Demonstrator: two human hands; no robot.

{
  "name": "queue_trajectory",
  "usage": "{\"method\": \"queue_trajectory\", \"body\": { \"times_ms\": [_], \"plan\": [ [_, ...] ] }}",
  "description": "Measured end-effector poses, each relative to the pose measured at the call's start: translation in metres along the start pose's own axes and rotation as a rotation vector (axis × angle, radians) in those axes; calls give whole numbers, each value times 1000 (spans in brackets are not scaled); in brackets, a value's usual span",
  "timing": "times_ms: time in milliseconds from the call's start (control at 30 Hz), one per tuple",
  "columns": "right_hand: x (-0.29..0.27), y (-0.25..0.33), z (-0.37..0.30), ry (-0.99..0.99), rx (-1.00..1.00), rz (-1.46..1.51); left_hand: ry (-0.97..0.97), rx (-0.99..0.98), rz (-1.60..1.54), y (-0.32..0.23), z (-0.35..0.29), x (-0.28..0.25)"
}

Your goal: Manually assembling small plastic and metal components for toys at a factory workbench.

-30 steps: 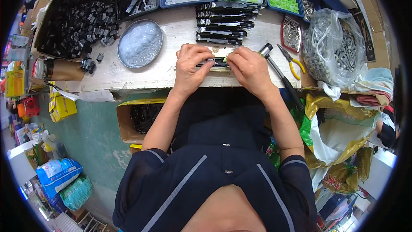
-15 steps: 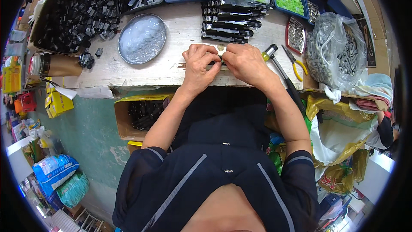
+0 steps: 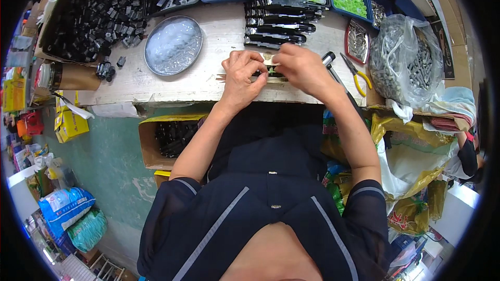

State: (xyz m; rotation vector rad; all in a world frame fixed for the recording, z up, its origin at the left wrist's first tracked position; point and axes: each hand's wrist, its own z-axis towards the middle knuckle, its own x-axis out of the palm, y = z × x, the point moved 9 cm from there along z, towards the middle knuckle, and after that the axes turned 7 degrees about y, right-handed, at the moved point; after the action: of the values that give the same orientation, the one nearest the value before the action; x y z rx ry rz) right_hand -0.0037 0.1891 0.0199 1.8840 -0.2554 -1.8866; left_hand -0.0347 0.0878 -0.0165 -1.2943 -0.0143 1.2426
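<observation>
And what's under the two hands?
Between the left hand and right hand, part of a dark piece shows, with a small greenish bit; the hands cover the rest, so its full shape is hidden.

Pale lettering is borne by the black strip [image 3: 443, 47] at the bench [image 3: 172, 89]'s right end, large characters are printed on a gold bag [image 3: 411, 217] below its right front corner, and the blue pack [image 3: 66, 209]'s print cannot be read.
</observation>
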Motion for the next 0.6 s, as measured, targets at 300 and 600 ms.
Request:
{"method": "queue_trajectory", "body": {
  "times_ms": [300, 600],
  "plan": [
    [-176, -107, -133, -627, 424, -204, 74, -1, 166, -9, 12, 6],
    [-228, -323, -309, -471, 934, -448, 137, 27, 156, -9, 13, 10]
  ]
}}
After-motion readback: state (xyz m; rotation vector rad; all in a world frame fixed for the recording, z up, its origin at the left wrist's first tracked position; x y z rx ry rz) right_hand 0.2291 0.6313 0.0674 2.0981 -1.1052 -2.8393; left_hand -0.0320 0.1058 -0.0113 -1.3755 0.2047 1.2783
